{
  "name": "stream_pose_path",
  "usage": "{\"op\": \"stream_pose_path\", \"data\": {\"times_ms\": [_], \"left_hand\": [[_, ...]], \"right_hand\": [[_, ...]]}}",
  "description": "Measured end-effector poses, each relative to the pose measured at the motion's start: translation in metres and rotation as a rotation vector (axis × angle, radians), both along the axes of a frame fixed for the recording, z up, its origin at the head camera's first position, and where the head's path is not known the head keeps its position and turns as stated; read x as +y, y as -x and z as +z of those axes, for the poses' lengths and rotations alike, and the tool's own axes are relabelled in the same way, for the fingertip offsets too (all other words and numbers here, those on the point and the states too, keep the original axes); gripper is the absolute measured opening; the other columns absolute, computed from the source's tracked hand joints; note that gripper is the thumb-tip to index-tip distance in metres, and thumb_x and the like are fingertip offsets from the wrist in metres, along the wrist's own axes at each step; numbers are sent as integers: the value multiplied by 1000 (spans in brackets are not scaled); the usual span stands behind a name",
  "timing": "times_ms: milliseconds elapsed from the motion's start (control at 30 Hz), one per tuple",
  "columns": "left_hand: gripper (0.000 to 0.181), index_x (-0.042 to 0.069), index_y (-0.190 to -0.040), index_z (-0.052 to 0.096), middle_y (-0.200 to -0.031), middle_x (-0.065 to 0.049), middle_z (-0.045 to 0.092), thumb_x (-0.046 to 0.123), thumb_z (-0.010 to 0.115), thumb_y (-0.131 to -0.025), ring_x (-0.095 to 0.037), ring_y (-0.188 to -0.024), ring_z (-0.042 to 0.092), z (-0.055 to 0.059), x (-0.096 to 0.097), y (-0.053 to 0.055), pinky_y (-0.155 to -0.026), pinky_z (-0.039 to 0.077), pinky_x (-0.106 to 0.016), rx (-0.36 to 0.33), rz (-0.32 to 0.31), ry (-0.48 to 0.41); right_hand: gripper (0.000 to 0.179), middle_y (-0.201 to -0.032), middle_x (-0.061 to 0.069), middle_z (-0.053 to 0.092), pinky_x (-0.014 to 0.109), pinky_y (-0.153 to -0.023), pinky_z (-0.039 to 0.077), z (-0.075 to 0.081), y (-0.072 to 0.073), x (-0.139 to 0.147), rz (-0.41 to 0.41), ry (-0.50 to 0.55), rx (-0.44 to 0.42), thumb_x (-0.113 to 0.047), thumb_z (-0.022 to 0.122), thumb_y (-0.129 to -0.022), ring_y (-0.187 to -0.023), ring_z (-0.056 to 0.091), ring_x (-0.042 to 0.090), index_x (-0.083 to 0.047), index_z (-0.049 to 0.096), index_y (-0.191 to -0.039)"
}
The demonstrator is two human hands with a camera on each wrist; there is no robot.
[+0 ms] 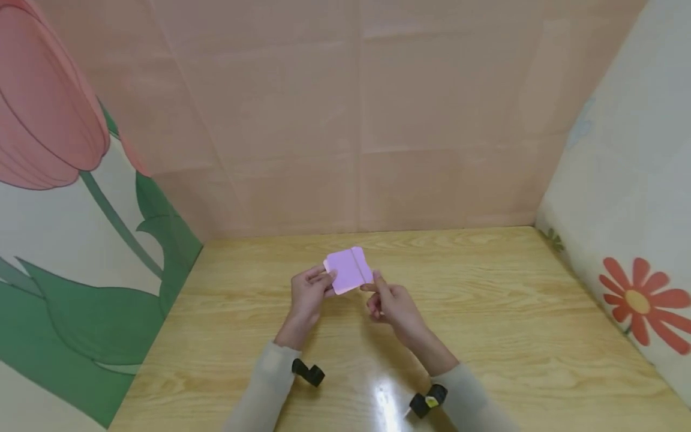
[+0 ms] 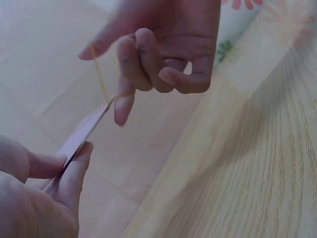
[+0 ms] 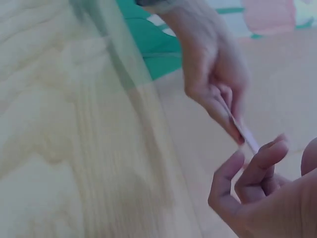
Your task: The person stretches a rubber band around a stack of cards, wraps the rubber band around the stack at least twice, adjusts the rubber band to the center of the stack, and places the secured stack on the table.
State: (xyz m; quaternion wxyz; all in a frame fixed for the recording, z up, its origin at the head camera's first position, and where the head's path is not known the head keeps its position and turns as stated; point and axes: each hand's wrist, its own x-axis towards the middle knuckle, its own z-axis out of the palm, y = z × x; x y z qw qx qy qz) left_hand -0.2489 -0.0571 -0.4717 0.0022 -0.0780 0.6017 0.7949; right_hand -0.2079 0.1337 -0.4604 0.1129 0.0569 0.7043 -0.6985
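One purple card [image 1: 347, 270] is at 6 o'clock from centre in the head view; the left hand [image 1: 309, 294] pinches it from 8 o'clock, the right hand [image 1: 397, 307] is at 4 o'clock. Left wrist view: an elastic band [image 2: 100, 79] spans from the card's 1 o'clock tip to the right hand's spread thumb and index finger. A fingertip slip could snap it back; excess tension could bend the card. Right wrist view: card edge-on; band indistinct.
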Motion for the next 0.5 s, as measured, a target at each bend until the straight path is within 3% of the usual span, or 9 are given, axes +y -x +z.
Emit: {"op": "stream_pose_path", "data": {"times_ms": [167,267,500], "left_hand": [[38,-11,-134,64,-104,-21,80,-4,69,-97,-16,-82,78,1,-6,-2,-77,69,-28,-7,-123,24],[38,-9,-135,64,-114,-26,77,-4,69,-97,-17,-86,79,3,-9,-2,-79,69,-28,-6,-165,30],[37,-8,-133,66,-120,-28,75,-2,70,-97,-18,-90,79,6,-14,-5,-83,69,-33,-5,-232,70]], "right_hand": [[64,-65,-4,43,26,-65,52,1,7,16,44,65,-62,-58,46,-109,-61,40,11,0,71,-105],[53,-64,-5,42,25,-64,49,2,11,21,97,75,-66,-51,50,-110,-60,37,10,-5,72,-94],[52,-59,-7,36,23,-60,41,0,18,28,173,113,-84,-44,58,-108,-57,31,10,-15,48,-66]]}}
